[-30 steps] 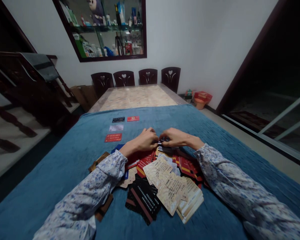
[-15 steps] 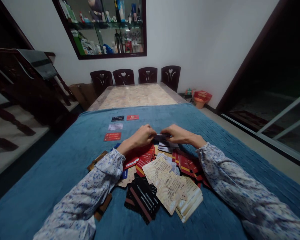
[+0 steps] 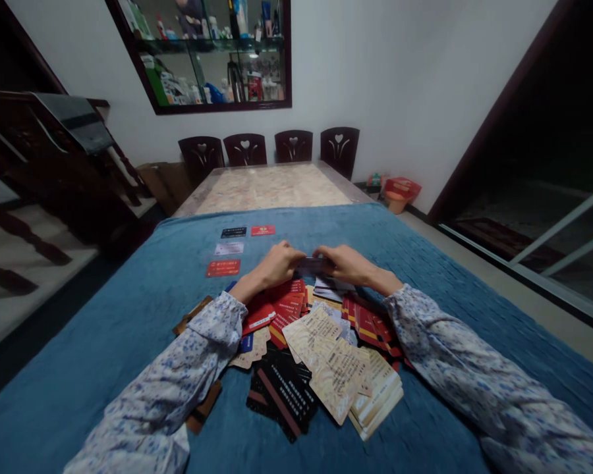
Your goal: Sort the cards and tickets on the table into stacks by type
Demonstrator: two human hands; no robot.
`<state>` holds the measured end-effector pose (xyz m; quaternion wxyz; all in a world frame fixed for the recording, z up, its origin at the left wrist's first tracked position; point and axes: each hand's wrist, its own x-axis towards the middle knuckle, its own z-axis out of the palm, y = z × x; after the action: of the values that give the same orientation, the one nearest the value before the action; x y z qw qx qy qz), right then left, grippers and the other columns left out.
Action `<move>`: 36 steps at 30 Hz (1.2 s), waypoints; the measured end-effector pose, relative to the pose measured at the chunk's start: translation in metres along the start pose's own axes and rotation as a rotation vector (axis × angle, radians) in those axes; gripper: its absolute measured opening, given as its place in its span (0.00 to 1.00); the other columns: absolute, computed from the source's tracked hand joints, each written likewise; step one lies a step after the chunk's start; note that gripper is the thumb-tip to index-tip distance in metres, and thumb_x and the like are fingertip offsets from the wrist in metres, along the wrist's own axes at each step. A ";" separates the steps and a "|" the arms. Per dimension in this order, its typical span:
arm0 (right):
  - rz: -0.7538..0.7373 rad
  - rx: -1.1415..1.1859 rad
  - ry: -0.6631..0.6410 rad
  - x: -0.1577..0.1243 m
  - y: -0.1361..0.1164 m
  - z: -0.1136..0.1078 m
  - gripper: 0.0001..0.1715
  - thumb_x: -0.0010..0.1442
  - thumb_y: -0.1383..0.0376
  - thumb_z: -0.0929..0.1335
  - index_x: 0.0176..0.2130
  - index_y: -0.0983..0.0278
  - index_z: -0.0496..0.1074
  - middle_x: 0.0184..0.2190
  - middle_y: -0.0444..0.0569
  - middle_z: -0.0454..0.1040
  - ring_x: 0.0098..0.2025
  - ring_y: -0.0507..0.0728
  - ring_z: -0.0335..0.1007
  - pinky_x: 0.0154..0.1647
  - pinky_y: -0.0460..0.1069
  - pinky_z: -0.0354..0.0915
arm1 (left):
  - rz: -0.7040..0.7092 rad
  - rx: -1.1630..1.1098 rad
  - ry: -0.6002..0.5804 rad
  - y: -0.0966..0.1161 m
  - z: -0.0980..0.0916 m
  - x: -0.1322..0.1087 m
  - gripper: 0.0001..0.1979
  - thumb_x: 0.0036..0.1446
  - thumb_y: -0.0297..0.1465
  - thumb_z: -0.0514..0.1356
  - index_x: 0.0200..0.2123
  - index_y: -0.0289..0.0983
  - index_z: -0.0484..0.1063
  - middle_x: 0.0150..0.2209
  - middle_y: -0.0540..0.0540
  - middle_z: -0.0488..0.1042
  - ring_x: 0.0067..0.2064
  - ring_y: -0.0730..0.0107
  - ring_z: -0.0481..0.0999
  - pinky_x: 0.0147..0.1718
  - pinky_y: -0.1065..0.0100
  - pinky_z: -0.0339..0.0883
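Note:
My left hand and my right hand pinch a light-coloured card between them, just above the far side of a card pile. Its print is too blurred to read. Below and to the right lie white cards with dark stripes. Red cards sit under my left wrist, and more red cards lie near my right wrist. Cream patterned cards spread over the middle of the heap, beside black cards with a brownish stripe.
Left of my hands on the blue cloth, a black card, a red card, a pale card and another red card lie apart. Brown cards lie by my left sleeve. Dark chairs stand beyond the table.
My hands have risen slightly, and the fingers of both have shifted along the card, which now shows more of its face. The cards on the cloth lie as before.

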<state>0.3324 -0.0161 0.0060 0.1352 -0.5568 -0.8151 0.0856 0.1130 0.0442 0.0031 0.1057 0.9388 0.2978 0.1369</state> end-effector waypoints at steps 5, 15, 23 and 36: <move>0.064 -0.076 0.030 0.001 -0.005 0.006 0.27 0.62 0.71 0.66 0.60 0.60 0.68 0.37 0.51 0.82 0.38 0.58 0.75 0.33 0.47 0.54 | -0.051 0.081 0.020 0.002 0.001 0.000 0.22 0.59 0.20 0.54 0.54 0.39 0.77 0.42 0.42 0.79 0.45 0.58 0.73 0.48 0.57 0.69; 0.085 -0.093 0.002 0.001 -0.008 0.013 0.27 0.62 0.67 0.67 0.60 0.61 0.65 0.45 0.55 0.81 0.40 0.58 0.76 0.35 0.47 0.56 | -0.147 0.179 -0.035 0.014 -0.002 -0.006 0.22 0.60 0.24 0.56 0.58 0.40 0.69 0.44 0.40 0.81 0.44 0.54 0.78 0.45 0.58 0.69; 0.056 -0.029 0.031 0.002 -0.006 0.019 0.26 0.60 0.68 0.69 0.58 0.63 0.65 0.50 0.57 0.76 0.45 0.60 0.74 0.41 0.50 0.62 | -0.179 0.068 0.015 0.009 0.006 -0.005 0.20 0.61 0.24 0.55 0.56 0.39 0.69 0.42 0.41 0.82 0.42 0.57 0.81 0.43 0.61 0.70; 0.036 -0.103 0.145 0.003 -0.006 0.018 0.30 0.59 0.66 0.70 0.59 0.64 0.65 0.51 0.58 0.69 0.51 0.63 0.68 0.48 0.53 0.65 | -0.221 0.039 0.069 0.011 0.002 -0.005 0.23 0.60 0.26 0.57 0.59 0.37 0.69 0.48 0.38 0.79 0.50 0.51 0.76 0.50 0.51 0.68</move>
<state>0.3203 -0.0158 -0.0089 0.1636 -0.5823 -0.7963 0.0055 0.1157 0.0329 0.0031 0.0916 0.8970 0.4053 0.1508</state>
